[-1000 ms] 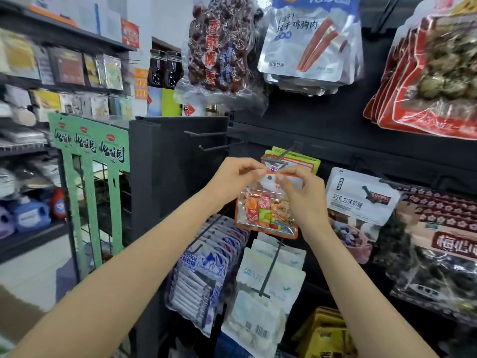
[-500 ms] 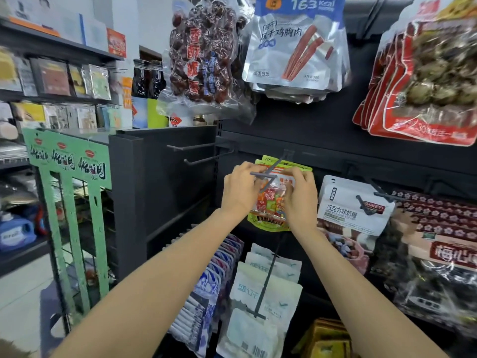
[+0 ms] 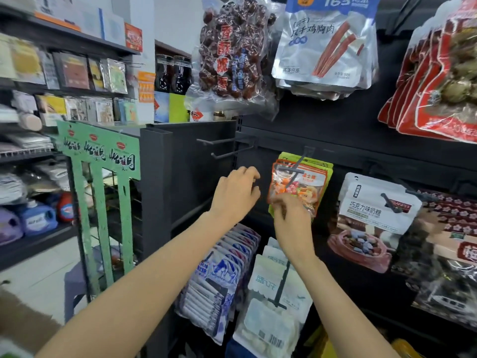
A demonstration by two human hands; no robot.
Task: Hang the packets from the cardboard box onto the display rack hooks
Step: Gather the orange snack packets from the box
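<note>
- Head view: the orange packet (image 3: 296, 188) hangs on the dark hook (image 3: 296, 165) of the display rack (image 3: 335, 135), in front of two or three green-edged packets (image 3: 326, 167) on the same hook; the exact number behind it cannot be told.
- The right hand (image 3: 290, 218) is just below the hook and pinches the lower left corner of the orange packet between the fingertips and the thumb.
- The left hand (image 3: 236, 192) is to the left of the hook, apart from the packet, with its fingers loosely curled and holding nothing.
- Step in hand, as a judgement: this packet is already hung, and the right hand only settles it straight, so the hanging of this one is nearly finished.
- The next move probably calls for letting go of the corner and going down to the cardboard box (image 3: 23, 324), of which only a brown part shows far below and to the left of the hook, for another packet.
- Count: two hands and one orange packet in the front; two bare hooks (image 3: 227, 147) stand up and to the left of the loaded hook.
- To the right of the hook, one white candy bag (image 3: 371, 202) hangs on its own peg.
</note>
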